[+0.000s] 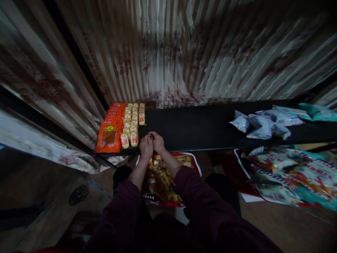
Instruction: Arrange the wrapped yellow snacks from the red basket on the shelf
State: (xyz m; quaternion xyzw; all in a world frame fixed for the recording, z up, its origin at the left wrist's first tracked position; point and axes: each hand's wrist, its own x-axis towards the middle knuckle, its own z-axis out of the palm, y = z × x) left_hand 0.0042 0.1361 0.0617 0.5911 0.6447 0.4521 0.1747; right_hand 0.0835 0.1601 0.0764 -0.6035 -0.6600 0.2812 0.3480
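Note:
My left hand (146,146) and my right hand (158,142) meet at the front edge of the black shelf (195,123), fingers curled together. Something small and dark shows between the fingertips, too little of it to name. Just left of my hands stand rows of small yellow-wrapped snack packs (133,136). Beyond these, at the shelf's left end, overlap several orange snack bags (109,135). Under my forearms sits a red basket with a white rim (198,167), holding many shiny yellow-brown wrapped packs (163,179).
Silvery-white bags (260,126) and green bags (319,111) lie loosely on the shelf's right part. Below them is another basket heaped with large printed bags (297,172). A patterned curtain (171,52) hangs behind the shelf. A round drain (78,195) is in the floor at left.

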